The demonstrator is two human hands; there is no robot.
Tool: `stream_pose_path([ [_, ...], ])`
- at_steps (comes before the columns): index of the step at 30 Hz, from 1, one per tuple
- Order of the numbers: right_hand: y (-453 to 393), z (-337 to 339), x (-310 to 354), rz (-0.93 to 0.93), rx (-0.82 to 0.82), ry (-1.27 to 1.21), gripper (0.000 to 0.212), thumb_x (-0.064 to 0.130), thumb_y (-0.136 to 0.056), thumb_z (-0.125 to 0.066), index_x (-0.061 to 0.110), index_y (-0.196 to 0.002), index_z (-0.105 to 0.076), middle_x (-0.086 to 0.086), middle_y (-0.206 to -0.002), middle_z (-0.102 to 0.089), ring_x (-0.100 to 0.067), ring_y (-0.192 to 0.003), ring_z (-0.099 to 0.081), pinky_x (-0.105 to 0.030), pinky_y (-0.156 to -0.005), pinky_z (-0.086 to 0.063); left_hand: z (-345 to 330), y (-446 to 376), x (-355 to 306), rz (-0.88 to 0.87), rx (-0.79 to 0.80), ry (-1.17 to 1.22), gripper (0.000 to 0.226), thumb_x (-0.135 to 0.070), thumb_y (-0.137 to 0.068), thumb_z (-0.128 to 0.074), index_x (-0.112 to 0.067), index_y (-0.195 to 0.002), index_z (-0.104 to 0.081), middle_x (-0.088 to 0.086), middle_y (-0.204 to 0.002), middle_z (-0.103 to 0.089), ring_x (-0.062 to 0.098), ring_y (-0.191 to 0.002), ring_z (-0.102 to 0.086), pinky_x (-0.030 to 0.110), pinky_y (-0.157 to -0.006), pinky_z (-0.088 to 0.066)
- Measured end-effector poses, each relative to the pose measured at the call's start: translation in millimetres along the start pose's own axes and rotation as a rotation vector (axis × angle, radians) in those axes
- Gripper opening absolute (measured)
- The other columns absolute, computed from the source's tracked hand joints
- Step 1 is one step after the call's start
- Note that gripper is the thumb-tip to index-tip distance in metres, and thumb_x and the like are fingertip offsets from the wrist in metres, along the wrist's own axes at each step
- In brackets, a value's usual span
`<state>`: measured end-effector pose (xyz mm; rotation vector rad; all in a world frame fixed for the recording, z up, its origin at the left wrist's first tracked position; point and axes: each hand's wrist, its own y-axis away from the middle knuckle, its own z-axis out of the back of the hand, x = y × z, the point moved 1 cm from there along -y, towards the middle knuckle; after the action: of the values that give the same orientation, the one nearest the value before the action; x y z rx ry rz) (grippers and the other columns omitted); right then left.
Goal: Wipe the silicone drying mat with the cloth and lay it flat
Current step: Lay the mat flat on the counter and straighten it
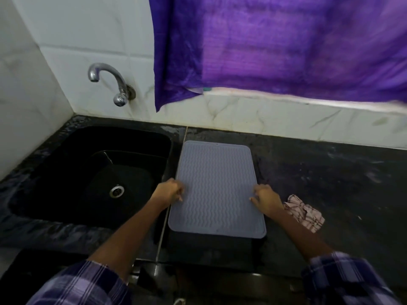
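Plaid sleeves low in view; both hands at the mat's side edges, cloth lying unused to the right.

Left hand has curled fingers at the left long edge of the silicone drying mat; right hand likewise at the right long edge. Whether they pinch the rim or only press on it, cannot tell. Mat's long axis runs away from the body toward the tiled wall; it looks flat on the black counter, near edge close to the counter's front lip. Cloth, crumpled, sits just beside the right wrist, apart from the mat, so the right hand is the nearer one for picking it up. Sink opens just left of the mat: little room that side. Open counter lies to the right, beyond the cloth. Judgement: wiping not yet begun.
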<state>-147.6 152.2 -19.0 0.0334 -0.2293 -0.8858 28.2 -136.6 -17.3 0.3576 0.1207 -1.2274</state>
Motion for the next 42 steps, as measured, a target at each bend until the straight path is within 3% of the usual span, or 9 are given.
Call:
stream_pose_path([
  [3, 39.1, -3.9, 12.6, 0.12, 0.095, 0.061, 0.032, 0.033, -0.093, -0.053, 0.006, -0.109, -0.058, -0.012, -0.115, -0.06, -0.027, -0.112, -0.054, -0.033, -0.086, -0.047, -13.1, 35.3, -9.8, 0.021, 0.117, 0.022, 0.023, -0.009, -0.083, -0.066, -0.01, -0.106, -0.069, 0.004, -0.116, -0.067, 0.017, -0.108, -0.063, 0.023, -0.091, -0.046],
  [7, 84.1, -10.8, 10.7, 0.294, 0.252, 0.257, 0.042, 0.038, -0.093, -0.048, 0.011, -0.125, -0.053, -0.01, -0.129, -0.056, -0.025, -0.118, -0.054, -0.035, -0.097, -0.046, -13.6, 55.5, -16.9, 0.005, 0.199, 0.006, 0.024, -0.006, -0.078, -0.07, -0.009, -0.102, -0.071, 0.005, -0.114, -0.069, 0.018, -0.107, -0.064, 0.018, -0.076, -0.045],
  [17, 91.8, -20.1, 37.9, 0.158, 0.301, 0.426, 0.037, 0.013, -0.094, -0.043, 0.006, -0.13, -0.047, -0.015, -0.133, -0.05, -0.028, -0.12, -0.051, -0.038, -0.097, -0.048, -27.6, 71.5, -8.9, -0.191, 0.119, -0.149, 0.031, -0.019, -0.095, -0.055, -0.013, -0.125, -0.062, 0.01, -0.132, -0.055, 0.023, -0.12, -0.056, 0.031, -0.101, -0.044],
  [28, 89.7, -12.9, 52.3, 0.115, 0.288, 0.481, 0.034, 0.014, -0.09, -0.049, 0.004, -0.123, -0.052, -0.016, -0.127, -0.054, -0.028, -0.117, -0.052, -0.037, -0.092, -0.049, -24.8, 80.4, -18.5, -0.224, 0.151, -0.314, 0.032, -0.009, -0.095, -0.045, -0.004, -0.124, -0.058, 0.016, -0.129, -0.057, 0.029, -0.119, -0.055, 0.039, -0.103, -0.046],
  [30, 91.7, -10.5, 53.9, 0.111, 0.275, 0.472, 0.034, 0.013, -0.089, -0.05, 0.004, -0.122, -0.053, -0.016, -0.127, -0.055, -0.029, -0.117, -0.052, -0.038, -0.092, -0.048, -24.5, 77.4, -19.1, -0.255, 0.195, -0.363, 0.031, -0.009, -0.094, -0.047, -0.001, -0.122, -0.059, 0.018, -0.125, -0.059, 0.026, -0.107, -0.06, 0.035, -0.095, -0.05],
  [33, 94.1, -6.4, 55.8, 0.106, 0.26, 0.465, 0.035, 0.013, -0.089, -0.052, 0.005, -0.122, -0.053, -0.016, -0.127, -0.055, -0.029, -0.117, -0.052, -0.038, -0.092, -0.048, -29.6, 77.7, -16.7, -0.093, 0.107, -0.208, 0.036, -0.01, -0.092, -0.05, 0.01, -0.121, -0.058, 0.014, -0.092, -0.066, 0.009, -0.064, -0.054, 0.019, -0.06, -0.048],
  [34, 95.0, -5.2, 56.5, 0.102, 0.26, 0.465, 0.035, 0.014, -0.089, -0.052, 0.005, -0.123, -0.053, -0.016, -0.127, -0.055, -0.029, -0.117, -0.052, -0.037, -0.092, -0.048, -27.9, 78.5, -15.4, -0.089, 0.112, -0.208, 0.036, -0.01, -0.092, -0.05, 0.01, -0.121, -0.059, 0.014, -0.091, -0.066, 0.008, -0.064, -0.053, 0.018, -0.06, -0.047],
  [38, 97.4, -2.7, 60.1, 0.103, 0.248, 0.449, 0.035, 0.014, -0.087, -0.053, 0.004, -0.121, -0.054, -0.016, -0.126, -0.055, -0.03, -0.117, -0.053, -0.037, -0.091, -0.049, -9.4, 93.7, -15.1, -0.153, 0.179, -0.181, 0.026, -0.007, -0.093, -0.047, -0.003, -0.117, -0.058, 0.014, -0.125, -0.057, 0.026, -0.114, -0.055, 0.035, -0.096, -0.046],
  [42, 99.2, -1.3, 61.7, 0.115, 0.242, 0.452, 0.034, 0.013, -0.087, -0.052, 0.005, -0.121, -0.053, -0.016, -0.126, -0.055, -0.029, -0.116, -0.053, -0.038, -0.089, -0.049, -4.9, 96.7, -16.6, -0.13, 0.141, -0.134, 0.027, -0.01, -0.095, -0.047, -0.004, -0.119, -0.058, 0.013, -0.126, -0.057, 0.026, -0.119, -0.052, 0.037, -0.099, -0.046],
])
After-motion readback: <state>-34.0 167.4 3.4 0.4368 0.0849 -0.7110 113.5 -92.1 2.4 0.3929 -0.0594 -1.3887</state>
